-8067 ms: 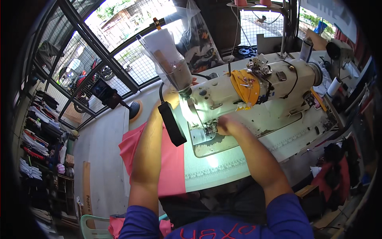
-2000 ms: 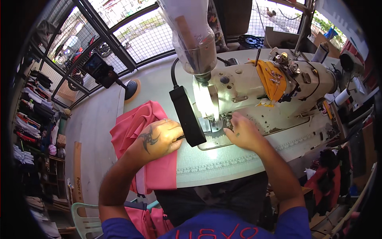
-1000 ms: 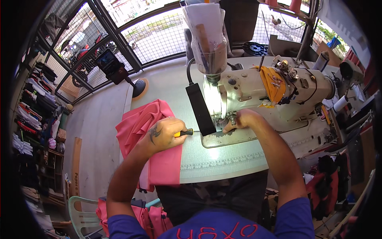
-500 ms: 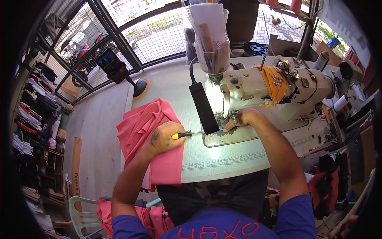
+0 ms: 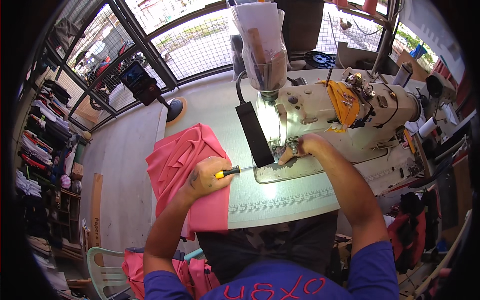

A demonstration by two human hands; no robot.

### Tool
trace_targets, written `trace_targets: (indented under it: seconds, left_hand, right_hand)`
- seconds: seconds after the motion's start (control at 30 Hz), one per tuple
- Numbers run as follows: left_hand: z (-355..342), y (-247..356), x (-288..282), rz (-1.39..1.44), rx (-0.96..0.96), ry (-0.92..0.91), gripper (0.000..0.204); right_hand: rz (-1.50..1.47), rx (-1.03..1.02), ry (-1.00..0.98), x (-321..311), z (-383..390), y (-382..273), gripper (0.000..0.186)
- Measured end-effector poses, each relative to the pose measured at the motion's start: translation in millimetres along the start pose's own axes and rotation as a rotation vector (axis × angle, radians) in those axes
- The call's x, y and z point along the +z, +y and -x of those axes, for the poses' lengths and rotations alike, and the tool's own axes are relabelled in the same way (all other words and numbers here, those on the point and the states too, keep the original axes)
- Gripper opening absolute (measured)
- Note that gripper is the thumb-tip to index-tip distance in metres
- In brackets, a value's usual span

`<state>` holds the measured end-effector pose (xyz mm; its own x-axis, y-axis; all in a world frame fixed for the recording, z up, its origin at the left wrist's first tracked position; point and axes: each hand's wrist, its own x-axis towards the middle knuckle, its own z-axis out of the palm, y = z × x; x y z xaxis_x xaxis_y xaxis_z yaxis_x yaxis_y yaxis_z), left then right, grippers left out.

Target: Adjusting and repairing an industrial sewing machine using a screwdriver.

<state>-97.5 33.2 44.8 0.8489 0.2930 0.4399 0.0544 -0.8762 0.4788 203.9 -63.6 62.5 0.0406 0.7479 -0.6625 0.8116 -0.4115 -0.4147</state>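
Observation:
A screwdriver [image 5: 228, 172] with a yellow and black handle is gripped in my left hand [image 5: 209, 176], its thin shaft pointing right toward the needle area of a sewing machine [image 5: 312, 111]. The black lamp bar [image 5: 255, 134] hides part of the needle area. At the presser foot, my right hand [image 5: 299, 148] has its fingers closed around small parts below the machine head; what they pinch is hidden. Folded pink cloth [image 5: 186, 155] lies beneath my left hand and wrist on the pale table [image 5: 280, 205].
A measuring scale [image 5: 285, 202] runs along the table's front edge. Behind the machine head stands a clear holder [image 5: 267, 70] with papers. A yellow pincushion cloth [image 5: 342, 106] wraps the machine arm. More pink cloth hangs on a green chair [image 5: 107, 270] at lower left.
Both hands stay almost in place. The screwdriver's handle has dipped slightly, so its shaft slopes up a little more toward the machine. The view has shifted slightly.

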Motion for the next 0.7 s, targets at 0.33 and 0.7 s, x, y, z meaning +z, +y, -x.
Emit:
trace_targets:
  seconds: [0.33, 0.7]
  left_hand:
    - [-65.6, 48.0, -34.3, -0.318, 0.239, -0.280, 0.011]
    - [-41.1, 18.8, -17.3, -0.152, 0.171, -0.212, 0.013]
  right_hand:
    - [0.024, -0.027, 0.048, 11.6, -24.3, 16.2, 0.069]
    - [0.022, -0.064, 0.044, 2.7, 1.4, 0.9, 0.066]
